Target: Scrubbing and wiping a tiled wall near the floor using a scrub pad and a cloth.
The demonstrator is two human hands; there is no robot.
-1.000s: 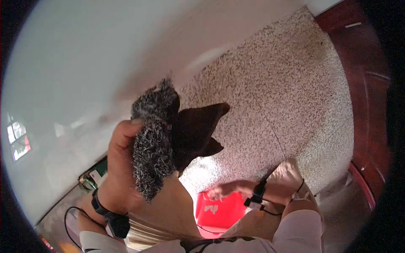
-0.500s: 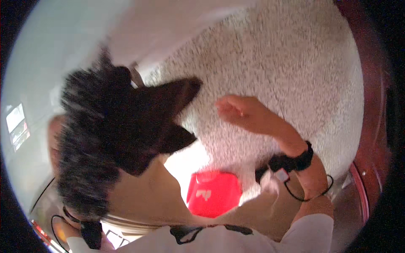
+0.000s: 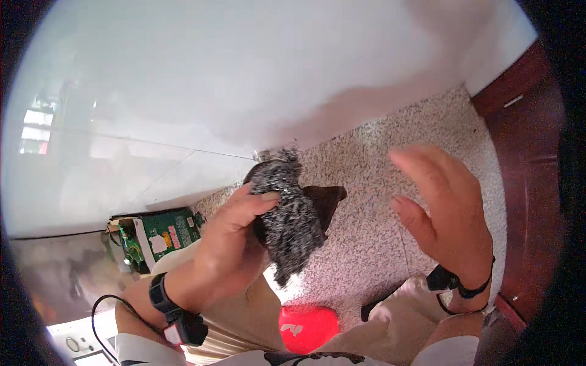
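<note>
A shaggy black-and-grey furry piece (image 3: 287, 213) with smooth dark-brown flaps (image 3: 325, 204) hangs above the speckled floor, at the middle of the view. I cannot tell what kind of thing it is. My left hand (image 3: 229, 235) grips its near left side, thumb lying across the shaggy part; the other fingers are hidden beneath. Over the floor to the right, my right hand (image 3: 448, 204) is held in the air, apart from the furry piece. Its thumb and fingers are spread, with nothing between them.
A pale glossy wall (image 3: 183, 91) rises ahead and to the left. At left stands a green carton (image 3: 174, 235) beside green bottles (image 3: 131, 247). Dark red woodwork (image 3: 528, 122) runs along the right. A rounded red object (image 3: 308, 329) sits low between my legs.
The furry piece has moved right and away from the camera; its shaggy side now shows more. My left hand has come into sight on it. My right hand has shifted right, fingers spread wider.
</note>
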